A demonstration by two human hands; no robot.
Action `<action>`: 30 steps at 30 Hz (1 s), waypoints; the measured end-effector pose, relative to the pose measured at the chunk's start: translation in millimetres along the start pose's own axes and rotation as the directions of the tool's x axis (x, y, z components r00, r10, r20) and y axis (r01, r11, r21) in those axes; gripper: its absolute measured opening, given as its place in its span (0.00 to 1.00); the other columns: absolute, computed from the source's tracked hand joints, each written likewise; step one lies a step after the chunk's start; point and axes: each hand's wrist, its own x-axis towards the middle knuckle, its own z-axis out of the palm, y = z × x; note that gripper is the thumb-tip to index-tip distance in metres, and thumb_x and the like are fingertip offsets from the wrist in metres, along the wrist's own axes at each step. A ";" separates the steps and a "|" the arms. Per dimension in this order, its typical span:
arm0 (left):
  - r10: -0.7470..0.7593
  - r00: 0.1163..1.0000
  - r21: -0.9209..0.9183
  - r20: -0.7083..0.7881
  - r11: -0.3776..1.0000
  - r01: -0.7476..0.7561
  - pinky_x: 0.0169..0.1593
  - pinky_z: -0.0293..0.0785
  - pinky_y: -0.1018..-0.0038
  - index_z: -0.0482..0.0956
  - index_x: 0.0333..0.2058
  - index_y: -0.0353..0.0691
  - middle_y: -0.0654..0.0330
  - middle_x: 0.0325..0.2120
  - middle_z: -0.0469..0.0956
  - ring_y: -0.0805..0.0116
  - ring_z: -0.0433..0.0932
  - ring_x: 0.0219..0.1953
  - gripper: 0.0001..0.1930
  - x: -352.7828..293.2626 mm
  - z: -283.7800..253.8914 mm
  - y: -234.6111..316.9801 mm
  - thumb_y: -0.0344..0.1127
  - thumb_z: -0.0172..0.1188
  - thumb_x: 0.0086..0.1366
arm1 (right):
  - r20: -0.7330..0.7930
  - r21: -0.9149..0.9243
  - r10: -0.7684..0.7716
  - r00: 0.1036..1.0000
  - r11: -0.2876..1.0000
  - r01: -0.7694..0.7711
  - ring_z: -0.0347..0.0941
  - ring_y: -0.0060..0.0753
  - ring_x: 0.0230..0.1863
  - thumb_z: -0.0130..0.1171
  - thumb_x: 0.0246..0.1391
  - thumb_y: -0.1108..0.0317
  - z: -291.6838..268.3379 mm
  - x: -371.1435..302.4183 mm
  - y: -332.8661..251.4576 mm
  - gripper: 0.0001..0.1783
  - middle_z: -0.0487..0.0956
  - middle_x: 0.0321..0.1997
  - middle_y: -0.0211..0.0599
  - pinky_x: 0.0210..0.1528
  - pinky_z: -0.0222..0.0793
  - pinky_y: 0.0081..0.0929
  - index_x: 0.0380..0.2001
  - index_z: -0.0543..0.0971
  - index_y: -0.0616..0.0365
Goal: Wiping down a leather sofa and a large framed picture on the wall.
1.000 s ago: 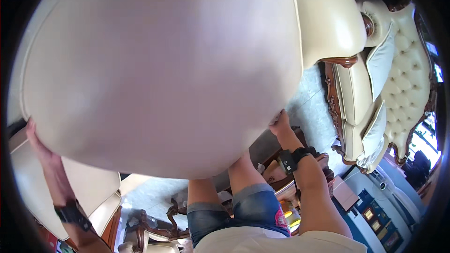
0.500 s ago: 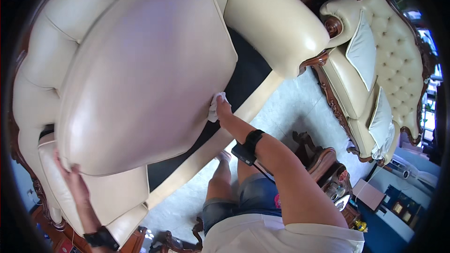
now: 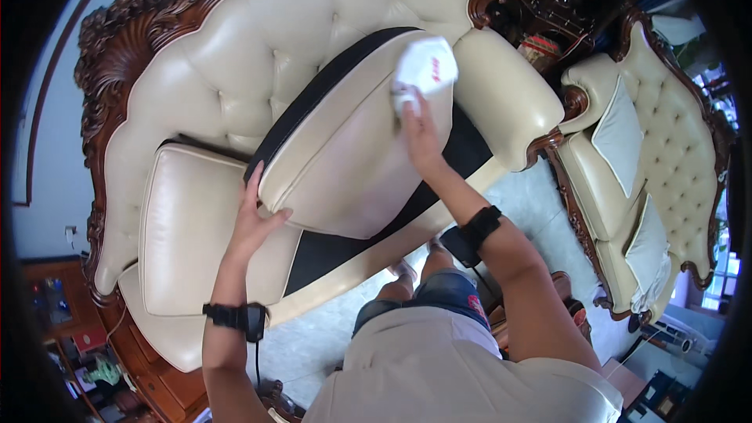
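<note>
A cream leather seat cushion [image 3: 352, 160] stands tilted up off the sofa, with a black strip along its far edge. My left hand [image 3: 257, 223] grips its left corner, fingers round the far edge and thumb on the near side. In my right hand [image 3: 421, 129] is a white cloth [image 3: 427, 66] with red marks, held against the cushion's upper right part and blurred by motion. Beneath the cushion, the sofa's black base [image 3: 329, 260] shows. A second seat cushion [image 3: 196, 227] lies flat on the left.
The sofa has a tufted cream backrest [image 3: 227, 70] in a carved wooden frame [image 3: 117, 39] and a padded right armrest [image 3: 509, 94]. A matching sofa [image 3: 666, 141] with pillows stands at right. Wooden furniture [image 3: 160, 376] with assorted items is at lower left.
The cushion has swung lower and away from me toward the backrest. My left hand has taken hold of its corner. My right hand has carried the cloth up from the lower edge.
</note>
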 end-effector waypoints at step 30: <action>0.041 0.992 0.283 -0.117 0.959 -0.006 0.69 0.53 0.60 0.57 0.67 0.49 0.40 0.69 0.39 0.40 0.48 0.69 0.40 -68.9 55.4 25.6 0.58 0.60 0.61 | 0.339 -0.670 0.026 0.941 0.708 0.222 0.65 0.53 0.62 0.50 0.62 0.49 -154.1 134.1 -24.5 0.31 0.72 0.58 0.56 0.66 0.55 0.43 0.58 0.70 0.63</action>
